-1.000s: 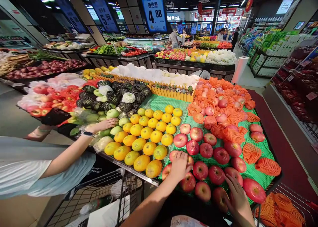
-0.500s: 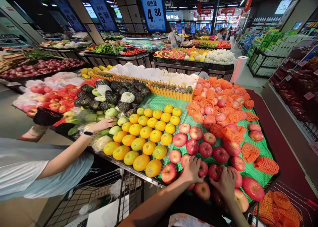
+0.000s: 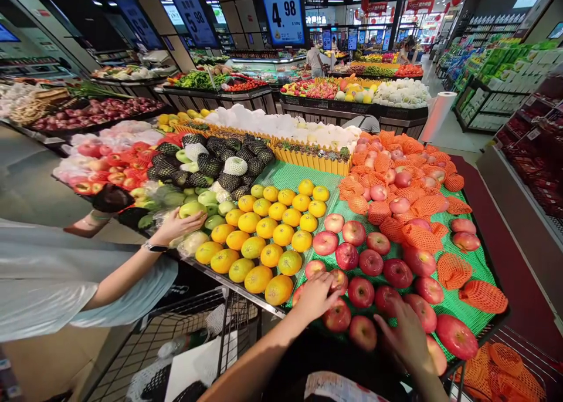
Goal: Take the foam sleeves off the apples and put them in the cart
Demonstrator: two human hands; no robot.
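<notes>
Red apples sit in loose rows on a green mesh mat (image 3: 475, 273) at the front of the display. My left hand (image 3: 315, 297) lies over the apples at the left edge, fingers spread, partly covering one. Just right of its thumb is a red apple (image 3: 336, 316). My right hand (image 3: 409, 337), slightly blurred, hovers by the front rows with thumb and fingers apart, near another apple (image 3: 387, 301). Between my two hands sit an apple (image 3: 361, 291) and a paler one (image 3: 363, 333). Neither hand visibly grips anything.
Oranges (image 3: 253, 247) fill the section to the left. Beyond them another person's hand (image 3: 178, 226) holds a green apple (image 3: 192, 209). Apples in orange foam nets (image 3: 417, 207) are piled behind. Wire carts (image 3: 153, 343) stand below the front edge; one at right holds orange nets (image 3: 505, 370).
My left hand has slid left across the apples. My right hand has drawn back and its fingers have loosened from an apple. The other person's hand has raised a green apple.
</notes>
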